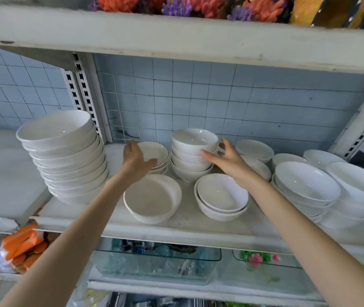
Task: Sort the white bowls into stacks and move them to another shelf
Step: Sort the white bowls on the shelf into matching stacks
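We find the white bowls all on one shelf [176, 231], with its front lip bare along its length. At the left end stands a tall stack [65, 158], its base at the shelf's left edge and its top further left than its base. A bare strip lies between it and the low stack [157, 154] at the back. The left hand [135, 160] grips that stack's top bowl at the near-left rim, thumb inside, fingers outside. Just in front sits a single bowl [152, 199], holding nothing. The deep stack [193, 155], four bowls high, stands at centre. The right hand [227, 160] is spread, its thumb touching this stack's front and its fingers beside the top bowl. A nested pair [222, 197] sits in front. Further stacks [307, 185] crowd the right end.
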Demonstrator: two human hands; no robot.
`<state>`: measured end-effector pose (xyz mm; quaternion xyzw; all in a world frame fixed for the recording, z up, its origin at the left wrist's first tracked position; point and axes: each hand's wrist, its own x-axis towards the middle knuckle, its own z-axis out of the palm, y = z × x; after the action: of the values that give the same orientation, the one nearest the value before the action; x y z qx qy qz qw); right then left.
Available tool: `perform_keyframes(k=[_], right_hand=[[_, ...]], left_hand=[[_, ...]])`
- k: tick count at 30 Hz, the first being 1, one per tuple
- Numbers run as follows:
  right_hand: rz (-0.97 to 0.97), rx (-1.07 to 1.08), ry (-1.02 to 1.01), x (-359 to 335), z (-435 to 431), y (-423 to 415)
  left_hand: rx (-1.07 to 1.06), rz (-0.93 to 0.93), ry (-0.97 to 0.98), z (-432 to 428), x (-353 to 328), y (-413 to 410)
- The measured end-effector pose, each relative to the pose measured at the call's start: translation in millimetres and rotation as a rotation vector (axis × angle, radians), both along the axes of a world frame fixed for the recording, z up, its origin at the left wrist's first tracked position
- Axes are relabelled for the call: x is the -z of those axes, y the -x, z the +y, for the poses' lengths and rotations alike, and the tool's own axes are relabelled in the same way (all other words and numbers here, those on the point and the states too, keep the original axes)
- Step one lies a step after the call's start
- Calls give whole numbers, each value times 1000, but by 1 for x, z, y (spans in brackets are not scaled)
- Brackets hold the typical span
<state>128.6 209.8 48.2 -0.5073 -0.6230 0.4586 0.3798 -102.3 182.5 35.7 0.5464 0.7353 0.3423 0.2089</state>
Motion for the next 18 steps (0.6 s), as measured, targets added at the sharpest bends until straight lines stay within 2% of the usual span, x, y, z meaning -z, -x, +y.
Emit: perform_keyframes(k=[6, 11, 14, 16, 18], right_hand=[[48, -30, -46, 2, 13, 10], [96, -23, -98, 6, 14, 13], [103, -22, -108, 8, 13, 13], [36, 13, -166, 9, 10, 13], [-131, 63, -277, 9, 6, 16]], left_hand=[[-76, -10, -70, 1, -1, 8], [-239, -332, 188, 1, 9, 21], [-235, -580, 208, 0, 13, 26], [-231, -568, 178, -1, 16, 28], [-200, -347, 133, -2, 15, 29]])
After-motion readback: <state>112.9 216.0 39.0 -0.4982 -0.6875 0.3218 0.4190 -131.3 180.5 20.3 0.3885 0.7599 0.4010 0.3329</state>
